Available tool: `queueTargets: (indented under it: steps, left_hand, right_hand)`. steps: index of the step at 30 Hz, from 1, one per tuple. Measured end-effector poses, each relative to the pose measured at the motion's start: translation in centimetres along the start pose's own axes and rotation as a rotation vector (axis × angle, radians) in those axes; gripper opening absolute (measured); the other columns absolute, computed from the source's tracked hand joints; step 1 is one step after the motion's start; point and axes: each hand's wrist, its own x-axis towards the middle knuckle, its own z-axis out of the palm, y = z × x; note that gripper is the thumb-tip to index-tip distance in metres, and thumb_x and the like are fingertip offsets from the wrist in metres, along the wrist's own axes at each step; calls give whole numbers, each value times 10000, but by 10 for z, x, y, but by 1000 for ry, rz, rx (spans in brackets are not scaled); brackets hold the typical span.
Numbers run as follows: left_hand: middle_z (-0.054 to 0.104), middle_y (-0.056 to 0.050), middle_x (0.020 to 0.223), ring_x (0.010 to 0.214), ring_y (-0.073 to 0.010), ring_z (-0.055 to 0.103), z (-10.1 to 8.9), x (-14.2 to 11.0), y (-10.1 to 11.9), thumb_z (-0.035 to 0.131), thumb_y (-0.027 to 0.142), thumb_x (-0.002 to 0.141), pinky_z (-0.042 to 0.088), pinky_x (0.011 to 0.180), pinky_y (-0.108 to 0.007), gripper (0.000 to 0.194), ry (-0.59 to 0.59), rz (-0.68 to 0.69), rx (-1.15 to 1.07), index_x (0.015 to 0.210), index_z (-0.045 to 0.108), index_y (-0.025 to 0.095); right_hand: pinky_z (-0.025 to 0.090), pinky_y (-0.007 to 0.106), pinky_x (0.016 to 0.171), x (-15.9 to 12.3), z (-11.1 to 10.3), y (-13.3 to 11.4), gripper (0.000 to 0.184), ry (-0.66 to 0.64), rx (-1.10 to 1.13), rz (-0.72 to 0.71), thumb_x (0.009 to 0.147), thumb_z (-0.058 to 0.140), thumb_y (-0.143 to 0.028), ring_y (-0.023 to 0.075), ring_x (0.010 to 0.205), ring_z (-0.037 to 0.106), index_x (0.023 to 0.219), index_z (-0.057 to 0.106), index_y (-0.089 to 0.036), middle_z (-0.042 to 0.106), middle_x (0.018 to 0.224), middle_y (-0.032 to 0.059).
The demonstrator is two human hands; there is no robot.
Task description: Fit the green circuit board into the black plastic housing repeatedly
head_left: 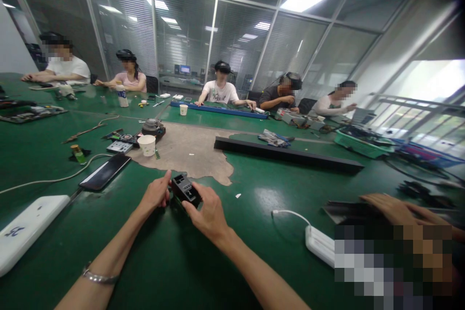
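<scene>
My right hand (pixel 209 209) grips a small black plastic box (pixel 186 189) with slots and cut-outs on its upper face, thumb on the near side and fingers along the far right end. The box is held tilted just over the green table. Close against its left end is my left hand (pixel 159 193), with the thumb raised and the fingers curled in. Whether those fingers hold a small part or touch the box is hidden. A metal bracelet (pixel 100 277) circles my left wrist.
Left lie a phone (pixel 106 172) and a white power bank (pixel 31 232). Ahead stand a paper cup (pixel 147 146) and a long black bar (pixel 286 154). At right, a co-worker's hand (pixel 388 206) rests near a white power bank (pixel 319 246). Several people sit opposite.
</scene>
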Motion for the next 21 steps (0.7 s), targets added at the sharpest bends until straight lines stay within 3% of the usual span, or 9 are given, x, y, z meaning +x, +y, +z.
queueTargets:
  steps: [10, 16, 21]
  left_hand:
    - [560, 12, 444, 332, -168, 528, 0, -1, 0, 246, 748, 816, 343, 375, -244, 748, 4, 25, 12, 978, 642, 135]
    - [567, 2, 458, 340, -169, 532, 1, 1, 0, 246, 748, 807, 335, 359, -237, 756, 7, -3, 23, 992, 642, 132]
    - [587, -5, 487, 349, -169, 546, 1, 2, 0, 256, 729, 822, 348, 356, -237, 727, 1, -2, 30, 990, 640, 135]
  right_hand:
    - [441, 449, 971, -13, 4, 12, 690, -99, -54, 4, 721, 712, -347, 283, 1105, 546, 1334, 471, -144, 595, 1220, 142]
    - [446, 471, 960, -15, 7, 21, 577, -99, -9, -62, 780, 640, -255, 267, 1049, 567, 1326, 475, -162, 613, 1196, 129]
    - [430, 460, 988, -12, 8, 25, 586, -78, 5, -62, 780, 624, -232, 263, 1079, 545, 1334, 462, -131, 602, 1200, 139]
